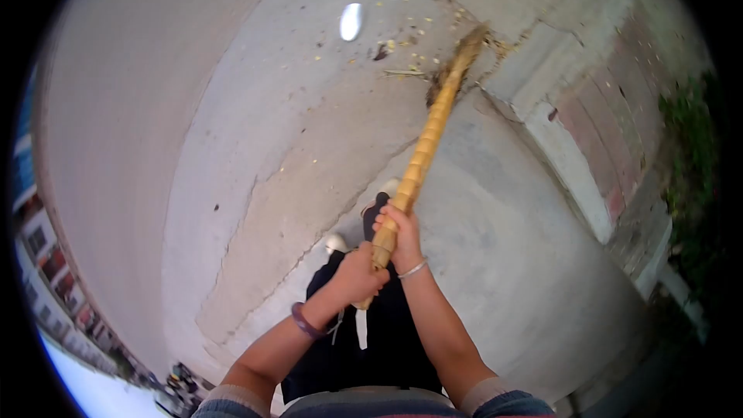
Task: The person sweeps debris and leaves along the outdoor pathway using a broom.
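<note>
A long broom (424, 149) with a yellow, ringed handle slants from my body up and to the right. Low on the handle, close to its end, my left hand (359, 274) is wrapped round it. Just above, my right hand (400, 238) grips the same handle. The broom's brown bristles (464, 50) are at the far end, down at the ground beside a curb corner. Around them lie dry leaves and dirt (418, 42), with a dark clump (435, 91) next to the bristles.
A raised concrete curb (569, 162) with reddish paving runs along the right, with green plants (689, 155) beyond. A white oval object or bright spot (350, 22) shows on the cracked concrete ground (309, 139). Buildings (58, 279) stand far left.
</note>
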Action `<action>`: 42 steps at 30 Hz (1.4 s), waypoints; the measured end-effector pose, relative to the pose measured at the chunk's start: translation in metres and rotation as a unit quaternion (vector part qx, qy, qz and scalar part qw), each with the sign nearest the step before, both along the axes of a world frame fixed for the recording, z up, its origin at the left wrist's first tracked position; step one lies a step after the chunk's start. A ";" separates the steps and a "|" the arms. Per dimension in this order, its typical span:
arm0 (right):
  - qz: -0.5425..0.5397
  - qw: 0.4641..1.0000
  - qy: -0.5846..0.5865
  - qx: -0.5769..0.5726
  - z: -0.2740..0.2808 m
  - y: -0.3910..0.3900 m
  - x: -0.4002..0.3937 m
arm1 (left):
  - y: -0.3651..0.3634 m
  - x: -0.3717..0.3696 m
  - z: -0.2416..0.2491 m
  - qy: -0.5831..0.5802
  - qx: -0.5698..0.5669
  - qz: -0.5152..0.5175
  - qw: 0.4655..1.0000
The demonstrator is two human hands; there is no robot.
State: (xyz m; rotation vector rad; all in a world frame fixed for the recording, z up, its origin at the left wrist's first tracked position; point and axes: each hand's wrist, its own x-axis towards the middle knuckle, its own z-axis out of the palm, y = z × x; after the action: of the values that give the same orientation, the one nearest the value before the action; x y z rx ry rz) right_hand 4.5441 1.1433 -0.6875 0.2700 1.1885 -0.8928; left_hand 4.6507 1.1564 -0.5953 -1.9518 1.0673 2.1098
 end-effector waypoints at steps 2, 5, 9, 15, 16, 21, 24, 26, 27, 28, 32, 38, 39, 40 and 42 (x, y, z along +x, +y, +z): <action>-0.016 0.998 -0.037 -0.041 0.015 0.013 -0.003 | 0.026 -0.004 0.010 -0.047 -0.075 -0.027 0.996; 0.054 0.996 -0.068 -0.035 0.025 0.034 0.003 | 0.069 0.001 0.015 -0.072 -0.117 -0.002 0.990; 0.168 0.981 -0.092 0.001 0.023 0.072 0.022 | 0.138 0.013 0.006 0.166 0.071 0.370 0.911; 0.458 0.877 -0.113 0.089 0.026 0.201 0.077 | 0.287 -0.002 0.024 0.154 0.120 0.679 0.708; 0.506 0.844 -0.144 0.107 0.016 0.229 0.085 | 0.307 -0.005 0.025 0.118 0.120 0.715 0.678; 0.762 0.630 -0.148 0.030 -0.004 0.307 0.123 | 0.363 -0.001 -0.002 0.092 0.089 0.865 0.485; 0.803 0.583 -0.118 0.037 -0.028 0.313 0.123 | 0.362 0.005 -0.020 0.134 0.098 0.880 0.444; 0.731 0.669 -0.101 0.089 -0.042 0.295 0.090 | 0.351 -0.012 -0.024 0.185 0.100 0.834 0.511; 0.663 0.737 -0.078 0.105 -0.022 0.276 0.080 | 0.344 -0.024 -0.031 0.214 0.086 0.796 0.559; 0.641 0.760 -0.029 0.099 -0.011 0.264 0.071 | 0.333 -0.025 -0.021 0.232 0.104 0.788 0.560; 0.548 0.831 0.064 0.065 0.006 0.250 0.065 | 0.337 -0.003 -0.011 0.320 0.098 0.722 0.606; 0.580 0.814 -0.014 0.040 0.031 0.287 0.145 | 0.393 0.051 0.002 0.174 0.055 0.732 0.656; 0.632 0.773 -0.056 0.006 0.006 0.297 0.150 | 0.400 0.056 -0.005 0.130 0.034 0.752 0.645; 0.652 0.756 -0.036 -0.036 -0.002 0.304 0.164 | 0.402 0.070 -0.012 0.076 0.030 0.774 0.628; 0.710 0.697 0.009 -0.097 -0.018 0.302 0.184 | 0.410 0.114 -0.052 -0.035 -0.014 0.788 0.615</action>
State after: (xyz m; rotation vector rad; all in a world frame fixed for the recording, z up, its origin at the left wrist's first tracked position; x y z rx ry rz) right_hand 4.7285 1.4455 -0.7060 -0.7960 0.9218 0.3891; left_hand 4.7644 1.5665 -0.6471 -3.3993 -1.3741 2.0986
